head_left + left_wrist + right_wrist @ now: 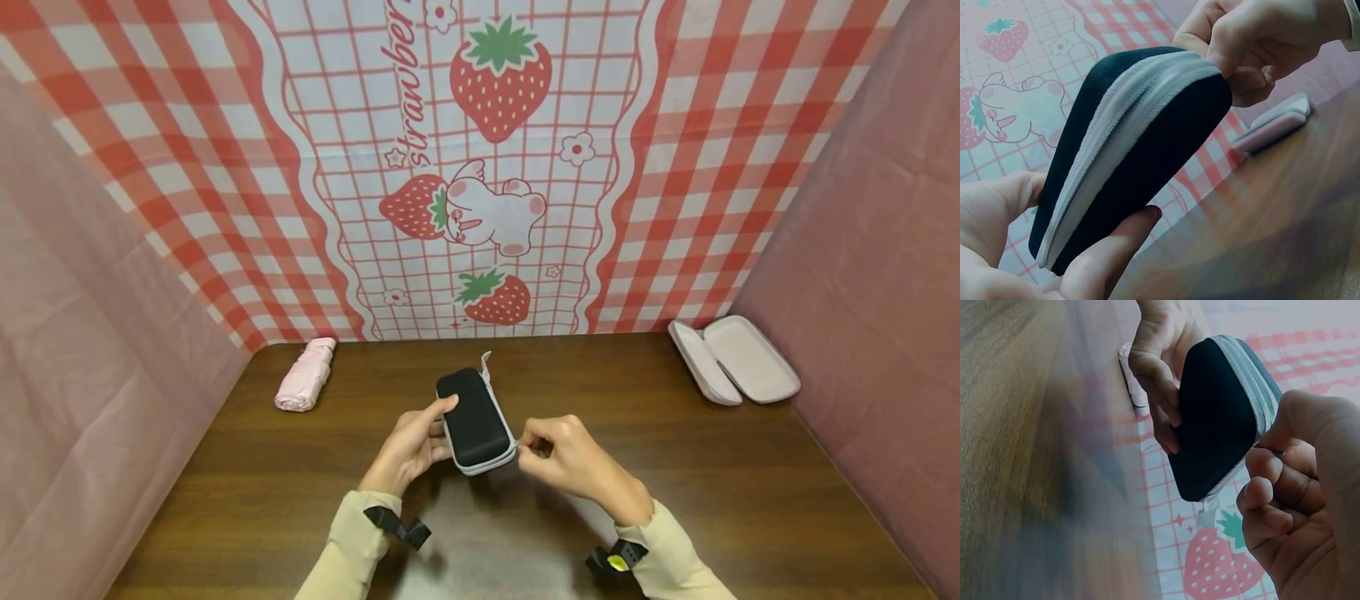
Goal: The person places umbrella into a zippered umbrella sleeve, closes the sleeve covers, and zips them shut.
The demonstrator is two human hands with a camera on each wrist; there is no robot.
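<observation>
Head view: the left hand (pixel 411 446) grips a black case (pixel 474 417) above the table (pixel 285 492), a pink roll (pixel 306 375) near its far left corner, a pale case (pixel 752 358) near the far right. Left wrist: grey zip (pixel 1144 109) edging the black case. Right wrist: right hand (pixel 1322 494) pinching at the zip.

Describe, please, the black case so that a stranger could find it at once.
Start at the wooden table. Above it, the left hand holds a black case, with the right hand at one corner. Unlike the pale case lying open at the right, it is black with a light zipper band.
</observation>
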